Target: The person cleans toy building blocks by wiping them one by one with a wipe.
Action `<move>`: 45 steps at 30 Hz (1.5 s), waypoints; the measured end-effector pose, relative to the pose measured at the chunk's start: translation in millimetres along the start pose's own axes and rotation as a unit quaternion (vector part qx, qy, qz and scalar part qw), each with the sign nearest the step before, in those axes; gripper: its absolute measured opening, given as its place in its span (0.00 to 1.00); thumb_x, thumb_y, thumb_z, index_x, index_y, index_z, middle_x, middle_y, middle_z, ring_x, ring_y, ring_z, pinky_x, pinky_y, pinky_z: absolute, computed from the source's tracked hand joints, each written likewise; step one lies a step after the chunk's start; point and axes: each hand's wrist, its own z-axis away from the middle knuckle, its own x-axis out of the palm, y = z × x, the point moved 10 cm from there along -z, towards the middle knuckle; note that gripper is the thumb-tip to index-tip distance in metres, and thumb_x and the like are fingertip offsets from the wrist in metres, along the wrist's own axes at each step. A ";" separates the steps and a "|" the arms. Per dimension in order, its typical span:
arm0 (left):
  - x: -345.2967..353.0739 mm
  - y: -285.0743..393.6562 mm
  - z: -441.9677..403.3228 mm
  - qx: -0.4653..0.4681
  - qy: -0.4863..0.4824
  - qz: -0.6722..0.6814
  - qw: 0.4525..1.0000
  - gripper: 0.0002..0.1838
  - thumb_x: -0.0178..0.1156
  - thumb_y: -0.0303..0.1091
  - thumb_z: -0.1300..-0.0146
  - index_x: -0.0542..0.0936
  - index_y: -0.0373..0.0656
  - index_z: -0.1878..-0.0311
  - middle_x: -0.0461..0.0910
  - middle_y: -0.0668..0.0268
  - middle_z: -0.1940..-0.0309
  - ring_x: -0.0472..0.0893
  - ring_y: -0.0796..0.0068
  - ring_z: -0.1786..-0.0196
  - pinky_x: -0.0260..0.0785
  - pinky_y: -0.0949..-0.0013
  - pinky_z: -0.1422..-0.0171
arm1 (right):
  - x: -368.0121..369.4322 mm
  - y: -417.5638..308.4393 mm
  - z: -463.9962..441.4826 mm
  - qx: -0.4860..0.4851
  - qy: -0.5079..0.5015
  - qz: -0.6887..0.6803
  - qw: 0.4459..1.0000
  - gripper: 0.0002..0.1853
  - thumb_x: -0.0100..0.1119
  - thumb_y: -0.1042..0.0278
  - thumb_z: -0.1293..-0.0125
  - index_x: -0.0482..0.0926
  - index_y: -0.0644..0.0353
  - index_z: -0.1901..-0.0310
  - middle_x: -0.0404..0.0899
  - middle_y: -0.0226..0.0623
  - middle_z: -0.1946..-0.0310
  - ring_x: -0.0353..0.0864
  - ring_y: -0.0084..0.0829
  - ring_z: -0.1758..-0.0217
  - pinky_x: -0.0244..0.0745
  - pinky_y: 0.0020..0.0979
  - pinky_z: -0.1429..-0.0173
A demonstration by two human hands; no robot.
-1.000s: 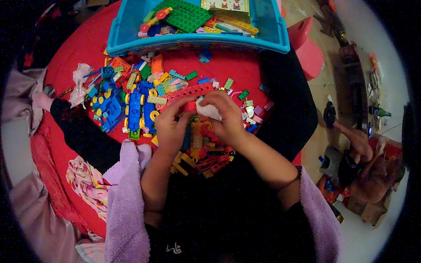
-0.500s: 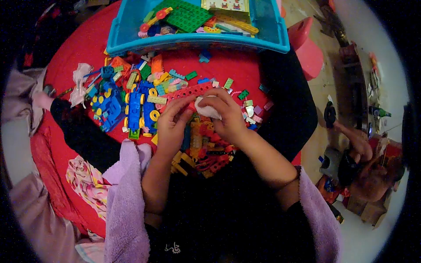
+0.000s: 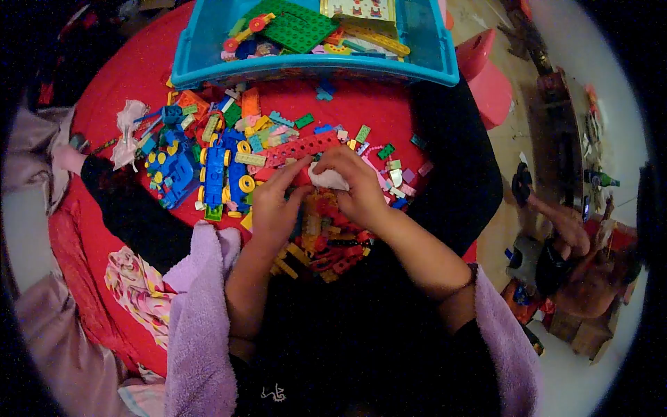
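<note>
A crumpled white tissue (image 3: 328, 179) is pinched in my right hand (image 3: 358, 184), between the thumb and curled fingers. Facing it is my left hand (image 3: 273, 203), with its fingers stretched forward and its thumb apart. Something red shows in the gap there, but I cannot tell whether it is a piece or the cloth behind. Just beyond my fingers lies a long red beam with holes (image 3: 302, 147). Below my hands is a heap of red, yellow and black building pieces (image 3: 333, 247), partly hidden by them.
A blue plastic bin (image 3: 313, 69) at the back holds a green baseplate (image 3: 295, 26) and other pieces. Blue wheeled toy pieces (image 3: 217, 170) and many loose bricks cover the red cloth (image 3: 125, 208). A purple towel (image 3: 201, 326) lies at left. Another person (image 3: 570, 236) is at far right.
My left thumb has moved down and away from its fingers, widening the gap. The tissue has shifted slightly down and left with my right hand.
</note>
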 end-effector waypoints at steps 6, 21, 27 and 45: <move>1.8 -12.2 3.6 -0.049 -0.046 -0.023 0.997 0.21 0.60 0.25 0.48 0.74 0.43 0.47 0.77 0.56 0.57 0.77 0.75 0.54 0.68 0.71 0.51 | -1.3 8.0 -1.8 0.056 -0.001 -0.008 0.998 0.22 0.46 0.93 0.62 0.72 0.61 0.62 0.73 0.39 0.63 0.74 0.39 0.55 0.69 0.31 0.51; 19.7 29.6 -42.0 -0.039 0.044 0.363 0.930 0.15 0.50 0.32 0.36 0.72 0.35 0.48 0.76 0.64 0.56 0.75 0.79 0.58 0.66 0.77 0.52 | -34.1 27.3 -1.5 0.029 0.148 0.015 0.988 0.19 0.52 0.92 0.54 0.70 0.59 0.60 0.73 0.35 0.62 0.74 0.29 0.58 0.69 0.27 0.55; -77.9 63.5 -105.5 0.032 0.166 0.078 0.982 0.24 0.57 0.34 0.40 0.67 0.33 0.42 0.79 0.62 0.65 0.77 0.82 0.71 0.70 0.81 0.68 | -31.0 63.7 2.1 0.121 0.155 -0.059 0.979 0.14 0.53 0.86 0.44 0.71 0.56 0.58 0.75 0.30 0.65 0.74 0.21 0.65 0.70 0.21 0.64; -51.5 -0.1 -27.0 0.060 0.066 -0.202 0.975 0.16 0.59 0.24 0.49 0.77 0.42 0.54 0.78 0.59 0.65 0.77 0.58 0.63 0.69 0.65 0.59 | -29.4 46.4 1.2 0.095 0.147 -0.029 0.984 0.14 0.54 0.86 0.47 0.72 0.58 0.60 0.73 0.34 0.63 0.74 0.25 0.61 0.70 0.24 0.60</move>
